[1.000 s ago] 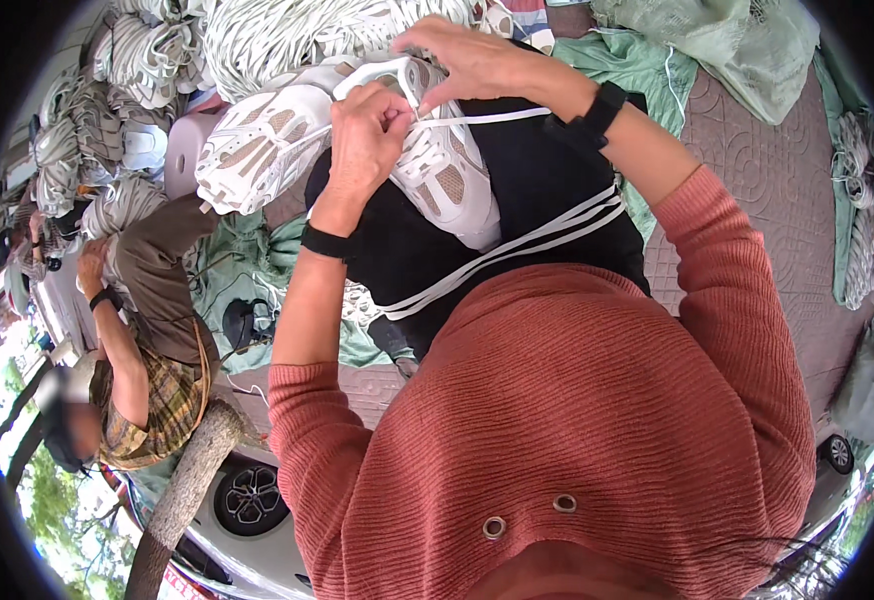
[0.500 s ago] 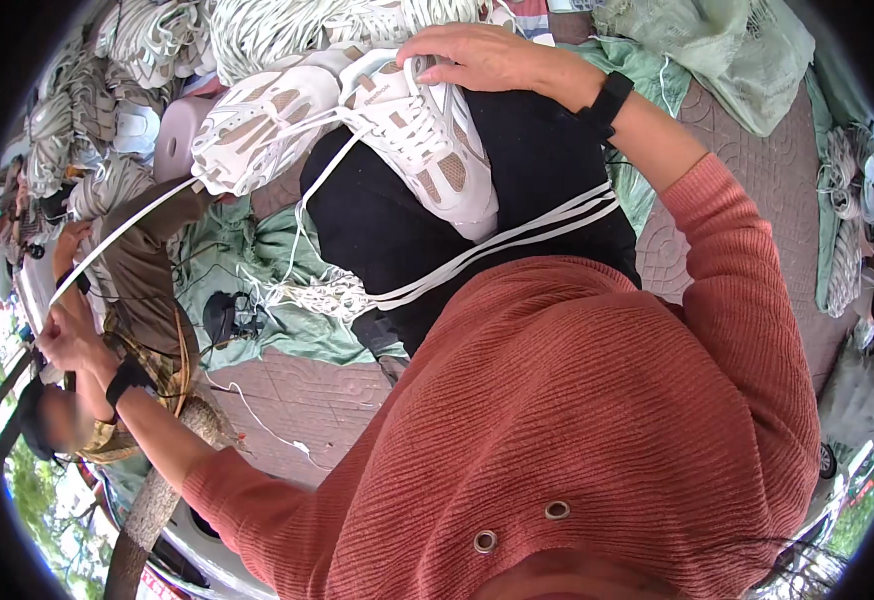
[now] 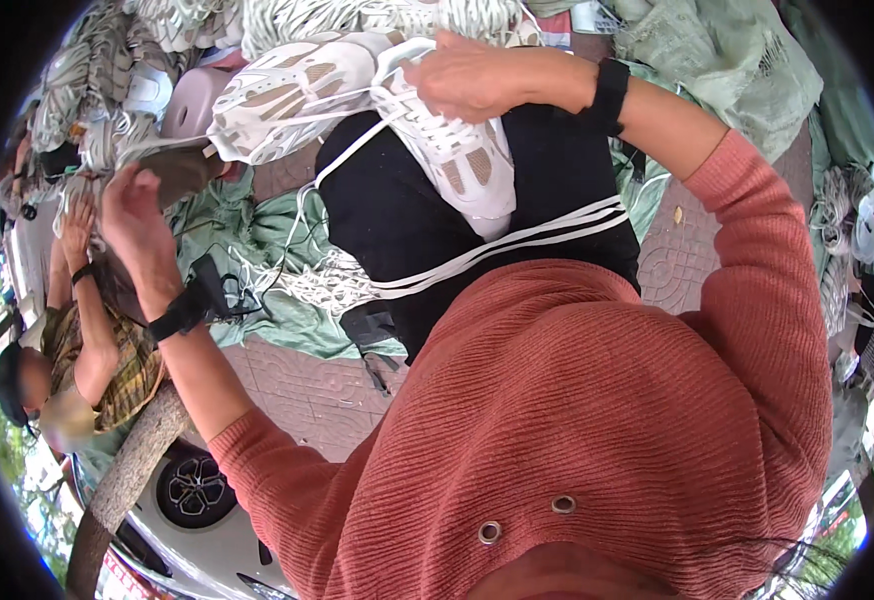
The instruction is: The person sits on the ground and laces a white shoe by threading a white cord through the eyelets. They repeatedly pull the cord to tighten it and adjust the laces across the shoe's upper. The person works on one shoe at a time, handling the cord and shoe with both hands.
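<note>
Two white sneakers with beige mesh panels lie side by side. The right sneaker (image 3: pixel 467 165) rests on my black-clothed lap, toe toward me. The left sneaker (image 3: pixel 292 95) lies tilted beside it. White shoelaces (image 3: pixel 357 145) run between the two and trail off to the left. My right hand (image 3: pixel 472 80) is closed over the right sneaker's upper part by the ankle opening; its fingertips are partly hidden. Off to the left, my left hand (image 3: pixel 142 225) is raised with curled fingers, blurred by motion. Whether a lace is in it I cannot make out.
White cords (image 3: pixel 502 250) cross my lap to a tangled bunch (image 3: pixel 322 285) on green sheeting (image 3: pixel 287 330). Bundled laces and shoes (image 3: pixel 317 20) are heaped beyond. A pink stool (image 3: pixel 197 100) stands there. Another person (image 3: pixel 97 350) works at the left near a tree trunk (image 3: pixel 127 470).
My left hand has swung up and inward from the far left, where it held a stretched lace. My right hand has shifted down from the heel collar over the sneaker's upper part.
</note>
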`<state>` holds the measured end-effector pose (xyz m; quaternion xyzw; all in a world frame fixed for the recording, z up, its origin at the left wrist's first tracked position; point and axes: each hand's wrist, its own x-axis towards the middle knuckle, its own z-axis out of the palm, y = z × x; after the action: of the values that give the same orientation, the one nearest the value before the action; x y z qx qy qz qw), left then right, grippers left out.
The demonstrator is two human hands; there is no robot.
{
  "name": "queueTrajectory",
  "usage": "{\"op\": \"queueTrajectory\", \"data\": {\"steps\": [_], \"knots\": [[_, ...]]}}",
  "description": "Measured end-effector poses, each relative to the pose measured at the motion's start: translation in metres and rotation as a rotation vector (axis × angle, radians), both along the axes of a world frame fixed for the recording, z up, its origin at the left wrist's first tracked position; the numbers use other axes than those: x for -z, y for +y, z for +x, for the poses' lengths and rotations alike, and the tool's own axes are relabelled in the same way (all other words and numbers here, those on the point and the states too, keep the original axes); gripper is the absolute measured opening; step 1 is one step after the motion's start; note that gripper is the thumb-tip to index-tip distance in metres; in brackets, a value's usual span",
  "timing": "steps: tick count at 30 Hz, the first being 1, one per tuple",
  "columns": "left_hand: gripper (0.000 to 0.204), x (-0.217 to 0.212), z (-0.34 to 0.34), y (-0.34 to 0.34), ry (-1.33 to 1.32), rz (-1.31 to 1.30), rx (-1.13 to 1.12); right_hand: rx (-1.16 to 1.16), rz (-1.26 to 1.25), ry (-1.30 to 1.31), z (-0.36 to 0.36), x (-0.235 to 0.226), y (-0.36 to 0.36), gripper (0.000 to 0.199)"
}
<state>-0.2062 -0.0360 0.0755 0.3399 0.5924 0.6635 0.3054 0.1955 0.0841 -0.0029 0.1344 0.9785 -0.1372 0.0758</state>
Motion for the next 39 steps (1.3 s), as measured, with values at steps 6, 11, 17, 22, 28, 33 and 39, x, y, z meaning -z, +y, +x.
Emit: {"op": "queueTrajectory", "data": {"steps": [6,11,17,22,28,33,39], "knots": [[0.021,-0.022,0.028,0.003,-0.643,0.113,0.521,-0.103,-0.312,0.089,0.018,-0.009,0.018,0.009],[0.017,-0.036,-0.02,0.039,-0.922,0.286,0.071,-0.022,0.012,0.407,0.029,0.008,0.01,0.021],[0.012,-0.071,-0.142,0.076,-1.064,0.307,0.181,0.121,0.414,0.715,0.048,0.053,0.002,0.024],[0.015,-0.062,-0.245,0.067,-0.905,0.109,-0.013,0.1,0.203,0.567,0.084,0.049,0.004,0.012],[0.016,0.0,-0.217,0.022,-0.754,0.171,-0.109,0.123,0.112,0.58,0.043,0.031,-0.039,0.022],[0.012,-0.02,-0.117,-0.011,-0.732,0.193,-0.209,0.204,0.27,0.32,-0.035,0.032,-0.058,0.031],[0.019,0.018,-0.12,-0.103,-0.892,0.293,-0.361,0.067,-0.594,0.074,-0.037,-0.023,-0.065,0.014]]}}
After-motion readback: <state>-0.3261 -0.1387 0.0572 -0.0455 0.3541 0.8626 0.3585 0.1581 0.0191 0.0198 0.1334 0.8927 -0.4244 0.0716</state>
